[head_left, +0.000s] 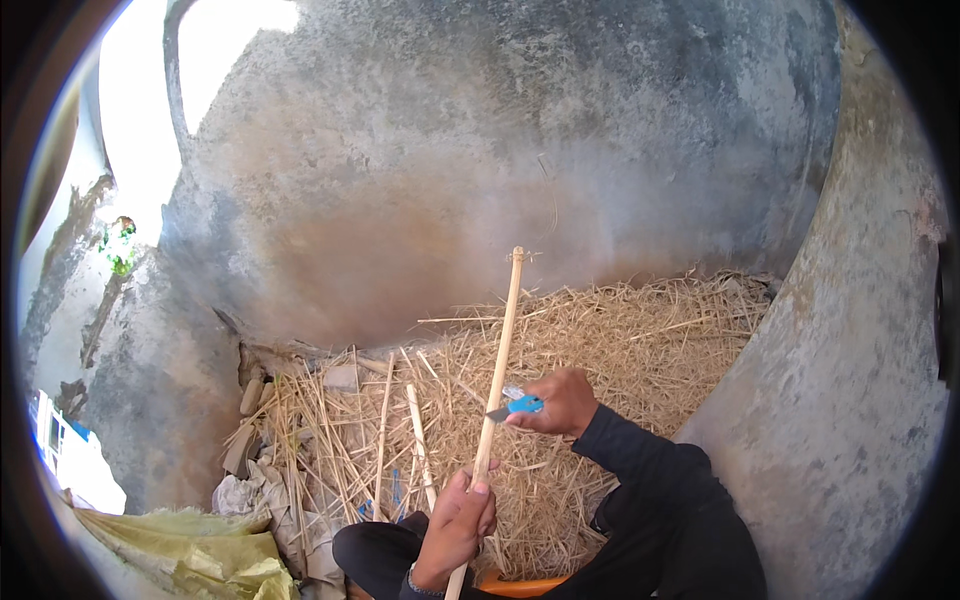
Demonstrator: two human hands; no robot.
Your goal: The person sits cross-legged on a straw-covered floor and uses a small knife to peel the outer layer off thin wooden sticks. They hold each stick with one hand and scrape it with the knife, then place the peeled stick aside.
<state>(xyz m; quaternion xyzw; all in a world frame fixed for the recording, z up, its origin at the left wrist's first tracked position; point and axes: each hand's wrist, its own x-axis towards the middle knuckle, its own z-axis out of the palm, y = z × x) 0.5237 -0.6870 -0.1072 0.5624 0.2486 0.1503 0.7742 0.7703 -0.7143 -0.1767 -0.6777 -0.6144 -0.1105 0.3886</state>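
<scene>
Nearest the camera, the left hand (458,528) is closed firmly around the lower part of a long pale cane (497,385), which runs upward and away, slightly tilted, its top end showing against the wall. An orange object (520,586) shows just below the forearm; its kind cannot be told.

Just beyond, the right hand (562,403), in a dark sleeve, pinches a small blue-handled knife (517,406), the blade end set against the cane's side about midway up.

Judgement: the step in hand appears to be scraping or trimming the cane. It is best done with the lower grip kept well clear of the blade, strokes directed away from the body, a shallow blade angle, and the cane turned between passes.

Further out lies a bed of dry straw (600,340), with several cut cane lengths (420,440) resting in it. A yellowish sack (190,550) lies to the left. A stained concrete wall (480,150) closes the scene.
</scene>
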